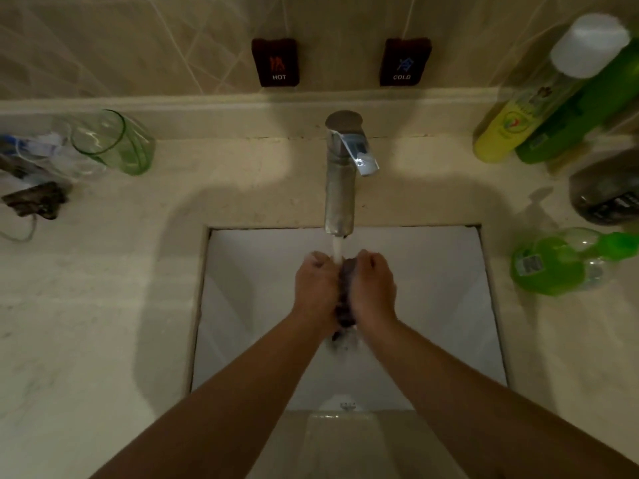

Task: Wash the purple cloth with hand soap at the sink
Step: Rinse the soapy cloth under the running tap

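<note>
The purple cloth [345, 295] is bunched up and pressed between my two palms over the white sink [449, 305]. My left hand [316, 288] grips it from the left and my right hand [375, 288] from the right, so only a dark strip shows between them. Water runs from the chrome tap [340, 181] onto the top of the cloth and drips off below my hands. A green hand soap bottle [560, 262] lies on its side on the counter right of the sink.
On the beige counter [103, 305], a green-rimmed glass [110, 143] and small dark items sit at the back left. Yellow and green bottles [539, 112] and a dark jar [608, 191] stand at the back right. HOT and COLD signs hang on the wall.
</note>
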